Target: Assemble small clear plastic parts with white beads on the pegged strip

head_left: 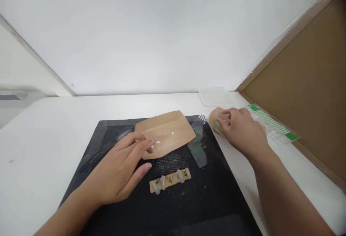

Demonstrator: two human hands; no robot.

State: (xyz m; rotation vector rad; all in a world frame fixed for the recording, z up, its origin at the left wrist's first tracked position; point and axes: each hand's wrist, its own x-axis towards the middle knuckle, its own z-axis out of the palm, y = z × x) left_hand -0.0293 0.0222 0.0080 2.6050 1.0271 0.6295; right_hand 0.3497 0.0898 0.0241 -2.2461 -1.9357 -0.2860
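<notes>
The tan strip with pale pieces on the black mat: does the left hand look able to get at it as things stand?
Probably yes: the tan strip lies on the black mat close to the left hand, with nothing visible standing between them.

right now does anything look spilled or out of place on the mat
Small white bits are scattered on the brown sheet by the left hand, like stray crumbs or drops; I can't tell which. The sheet also lies askew to the black mat, which looks speckled rather than clean.
</notes>
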